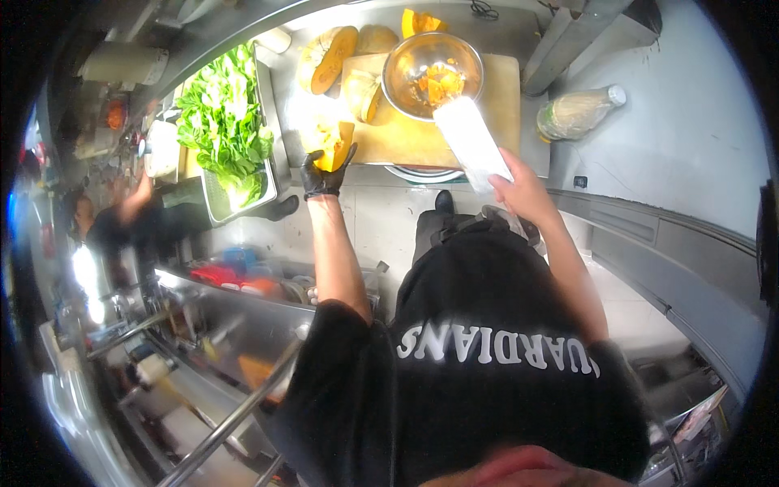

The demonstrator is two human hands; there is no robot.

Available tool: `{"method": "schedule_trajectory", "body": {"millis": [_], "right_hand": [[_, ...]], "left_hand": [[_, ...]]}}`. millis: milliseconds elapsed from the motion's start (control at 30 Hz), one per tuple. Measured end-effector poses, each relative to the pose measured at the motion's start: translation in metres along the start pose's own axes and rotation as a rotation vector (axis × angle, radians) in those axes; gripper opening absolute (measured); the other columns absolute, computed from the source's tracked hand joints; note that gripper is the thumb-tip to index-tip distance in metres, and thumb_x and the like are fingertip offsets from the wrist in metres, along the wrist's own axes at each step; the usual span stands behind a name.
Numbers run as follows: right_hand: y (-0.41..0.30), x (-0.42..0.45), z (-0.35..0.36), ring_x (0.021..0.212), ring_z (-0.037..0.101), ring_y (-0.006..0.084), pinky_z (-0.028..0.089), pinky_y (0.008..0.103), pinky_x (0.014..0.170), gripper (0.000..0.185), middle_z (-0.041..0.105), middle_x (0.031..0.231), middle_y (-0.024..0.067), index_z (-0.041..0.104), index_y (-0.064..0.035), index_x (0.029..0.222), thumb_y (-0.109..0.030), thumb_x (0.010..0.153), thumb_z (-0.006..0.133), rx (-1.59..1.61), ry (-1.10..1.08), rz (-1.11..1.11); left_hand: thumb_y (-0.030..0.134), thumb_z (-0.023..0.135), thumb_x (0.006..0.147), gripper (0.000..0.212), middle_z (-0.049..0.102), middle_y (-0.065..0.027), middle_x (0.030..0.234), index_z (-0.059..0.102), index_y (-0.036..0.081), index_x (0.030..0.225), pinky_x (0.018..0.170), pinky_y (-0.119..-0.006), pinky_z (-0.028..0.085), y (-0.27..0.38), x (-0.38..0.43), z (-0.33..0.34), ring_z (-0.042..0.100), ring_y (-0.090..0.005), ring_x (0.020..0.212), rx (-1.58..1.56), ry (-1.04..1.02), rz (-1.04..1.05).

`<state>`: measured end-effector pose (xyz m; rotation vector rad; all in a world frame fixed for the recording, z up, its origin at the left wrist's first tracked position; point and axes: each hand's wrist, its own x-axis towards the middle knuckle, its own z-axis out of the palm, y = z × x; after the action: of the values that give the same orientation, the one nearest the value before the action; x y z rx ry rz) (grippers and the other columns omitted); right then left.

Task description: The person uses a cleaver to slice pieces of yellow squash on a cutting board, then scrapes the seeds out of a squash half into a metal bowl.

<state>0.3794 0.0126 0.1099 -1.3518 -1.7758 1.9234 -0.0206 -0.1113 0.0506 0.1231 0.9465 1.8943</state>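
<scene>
My left hand, in a black glove, holds a wedge of orange pumpkin beside the near left corner of a yellowed cutting board. In my bare right hand is a cleaver, its broad blade bright with glare and its tip at the near rim of a steel bowl. Orange pumpkin pieces lie in that bowl, which stands on the board. Left of it sits a pumpkin chunk with rind. A cut pumpkin and another piece lie behind, with an orange wedge past the bowl.
A steel pan of leafy greens stands at the left. A wrapped bottle is at the right by a pale wall. Below the board's near edge shows a round white rim. Another person is at the far left.
</scene>
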Motion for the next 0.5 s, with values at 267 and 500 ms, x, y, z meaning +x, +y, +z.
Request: {"method": "schedule_trajectory", "body": {"millis": [267,500], "right_hand": [[-0.101,0.019,0.039,0.059,0.05,0.0069,0.043,0.0249,0.046,0.076,0.059,0.083,0.0031,0.027,-0.0246,0.166,-0.007,0.1,0.06,0.125,0.04,-0.329],[-0.118,0.051,0.046,0.119,0.064,0.0378,0.05,0.0437,0.102,0.081,0.061,0.138,0.0256,0.02,-0.0284,0.166,-0.01,0.099,0.06,0.034,0.297,-0.507]], "left_hand": [[0.051,0.059,0.096,0.069,0.048,-0.0098,0.157,0.045,0.015,0.154,0.117,-0.068,0.033,-0.021,0.024,0.102,0.046,-0.0361,0.143,-0.272,-0.274,0.135],[0.062,0.063,0.095,0.081,0.052,-0.0089,0.149,0.04,0.013,0.155,0.118,-0.045,0.038,-0.057,0.052,0.146,0.047,-0.0266,0.139,-0.336,-0.542,0.043]]}}
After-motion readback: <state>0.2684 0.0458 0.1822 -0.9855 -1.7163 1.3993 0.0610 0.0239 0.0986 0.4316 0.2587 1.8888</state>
